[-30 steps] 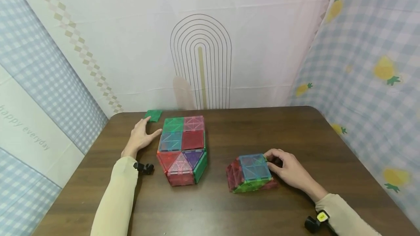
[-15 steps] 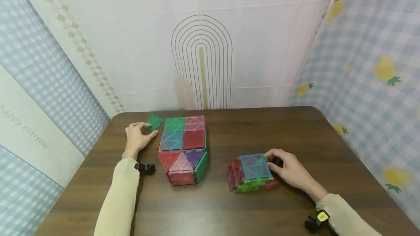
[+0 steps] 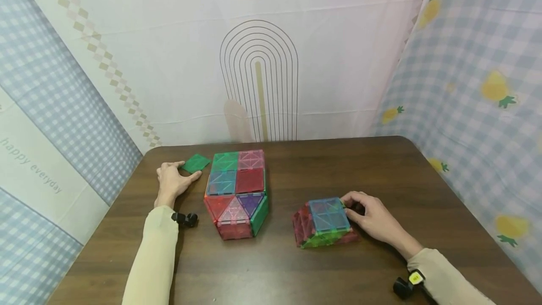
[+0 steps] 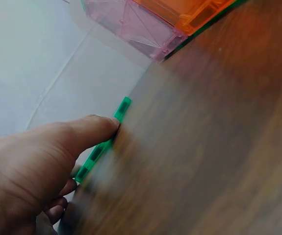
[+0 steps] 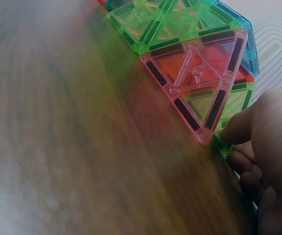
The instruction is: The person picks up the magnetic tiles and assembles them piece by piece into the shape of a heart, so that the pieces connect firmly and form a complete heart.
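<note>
At the far left of the table, my left hand [image 3: 172,181] pinches a flat green square magnetic tile [image 3: 196,163] by its edges. The left wrist view shows the thumb [image 4: 101,128] against the rim of that green tile [image 4: 95,155], with the fingers partly hidden beyond it. My right hand [image 3: 372,214] grips the right side of a small magnetic-tile structure [image 3: 329,215] with a blue square on top. Close up, its thumb [image 5: 239,128] touches a green tile beside a pink triangle tile [image 5: 194,78]; the other fingers curl partly behind.
Between the hands stands a longer magnetic-tile structure [image 3: 235,187], with green, pink, blue, red and purple tiles on top. Dark wooden table [image 3: 338,164] surrounds both structures. A patterned cloth [image 3: 322,60] hangs behind the back edge.
The green square tile has shifted nearer and turned on the table. My left hand has drawn slightly left and nearer, its fingers now at the tile's edges. The right hand holds still.
</note>
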Tool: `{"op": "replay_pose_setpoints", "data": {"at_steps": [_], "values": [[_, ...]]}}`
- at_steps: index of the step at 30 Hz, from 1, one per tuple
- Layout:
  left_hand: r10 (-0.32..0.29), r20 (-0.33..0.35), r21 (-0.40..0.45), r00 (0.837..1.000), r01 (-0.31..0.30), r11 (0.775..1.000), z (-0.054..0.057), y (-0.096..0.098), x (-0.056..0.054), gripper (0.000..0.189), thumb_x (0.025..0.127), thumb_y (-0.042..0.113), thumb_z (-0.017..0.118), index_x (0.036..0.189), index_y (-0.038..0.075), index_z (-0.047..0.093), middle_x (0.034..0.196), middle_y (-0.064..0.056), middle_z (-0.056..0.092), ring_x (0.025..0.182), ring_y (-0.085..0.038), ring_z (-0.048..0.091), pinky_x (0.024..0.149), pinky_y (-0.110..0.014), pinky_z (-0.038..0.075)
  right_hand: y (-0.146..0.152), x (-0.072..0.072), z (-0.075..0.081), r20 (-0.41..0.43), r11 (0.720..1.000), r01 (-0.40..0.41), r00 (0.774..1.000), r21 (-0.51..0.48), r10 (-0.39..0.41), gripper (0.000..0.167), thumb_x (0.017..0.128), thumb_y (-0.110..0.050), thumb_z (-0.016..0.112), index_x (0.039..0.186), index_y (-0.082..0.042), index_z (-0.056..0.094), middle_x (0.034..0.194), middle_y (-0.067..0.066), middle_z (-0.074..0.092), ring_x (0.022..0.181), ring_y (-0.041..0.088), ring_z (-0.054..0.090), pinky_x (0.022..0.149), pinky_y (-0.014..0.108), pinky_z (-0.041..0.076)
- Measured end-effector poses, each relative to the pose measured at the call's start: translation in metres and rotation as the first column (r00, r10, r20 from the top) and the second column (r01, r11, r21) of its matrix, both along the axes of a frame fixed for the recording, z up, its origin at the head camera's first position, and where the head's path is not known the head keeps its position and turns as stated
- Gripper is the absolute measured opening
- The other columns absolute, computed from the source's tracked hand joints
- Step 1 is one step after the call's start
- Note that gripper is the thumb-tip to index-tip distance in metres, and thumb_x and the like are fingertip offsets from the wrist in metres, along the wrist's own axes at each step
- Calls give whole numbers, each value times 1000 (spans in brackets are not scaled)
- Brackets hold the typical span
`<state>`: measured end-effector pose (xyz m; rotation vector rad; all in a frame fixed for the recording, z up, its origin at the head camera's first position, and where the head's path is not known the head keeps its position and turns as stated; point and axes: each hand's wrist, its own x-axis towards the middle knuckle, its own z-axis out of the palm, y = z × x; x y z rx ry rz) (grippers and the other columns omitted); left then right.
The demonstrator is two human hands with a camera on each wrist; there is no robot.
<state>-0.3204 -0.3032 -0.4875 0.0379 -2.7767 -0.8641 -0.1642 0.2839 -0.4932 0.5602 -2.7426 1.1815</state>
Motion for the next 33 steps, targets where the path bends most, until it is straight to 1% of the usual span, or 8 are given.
{"op": "replay_pose_setpoints", "data": {"at_steps": [6,13,17,21,24,27,30,33], "values": [[20,-12,49,1000,-19,999,2,-3,5,81,95,44,86,151,-8,61,151,-41,51,140,-60,38,121,-73,28,0,0,-1,3,1000,-5,1000,-4,5,22,106,-9,75,120,-26,74,106,-8,71,92,9,66,79,31,57],[81,-138,166,987,-58,984,-2,-8,8,78,91,39,87,153,-1,64,142,-32,65,135,-52,57,124,-67,36,1,0,-1,-1,1000,-8,1000,-3,8,23,106,-9,75,119,-27,74,105,-9,70,93,9,65,79,31,57],[113,-224,276,968,-48,960,-2,-7,10,76,90,36,90,153,3,65,138,-27,66,128,-45,67,117,-61,48,1,-1,-2,-7,1000,-6,1000,-2,6,24,106,-8,76,119,-27,75,105,-9,71,93,9,66,80,31,57],[135,-287,408,948,-6,913,7,-5,10,72,89,32,95,150,7,69,140,-20,64,129,-39,72,108,-46,60,0,0,-2,-9,1000,-6,1000,-6,6,23,106,-8,76,119,-27,75,106,-9,71,94,9,66,80,31,57],[161,-341,509,926,38,860,22,-4,11,69,86,26,99,147,8,72,142,-15,65,129,-32,73,107,-34,60,0,0,-2,-4,1000,-10,1000,-10,10,22,106,-9,76,120,-27,75,107,-9,71,95,8,66,80,31,57],[165,-402,577,901,109,810,46,-1,16,68,84,18,100,145,8,73,145,-11,66,125,-22,73,111,-29,57,0,0,-1,6,1000,-15,1000,-14,15,20,107,-11,75,121,-26,75,107,-8,71,95,9,66,80,31,58],[120,-472,595,873,215,774,75,10,24,66,83,9,99,143,7,74,143,-12,66,121,-15,72,113,-30,55,3,1,1,7,999,-27,1000,-17,27,20,108,-13,74,125,-23,75,110,-8,72,96,9,67,81,31,58],[35,-565,559,824,352,750,107,32,35,63,81,-1,97,140,2,74,137,-16,66,119,-15,72,111,-29,56,5,0,3,11,999,-47,999,-26,47,22,109,-15,74,130,-22,74,112,-7,72,99,9,67,82,31,59]]}}
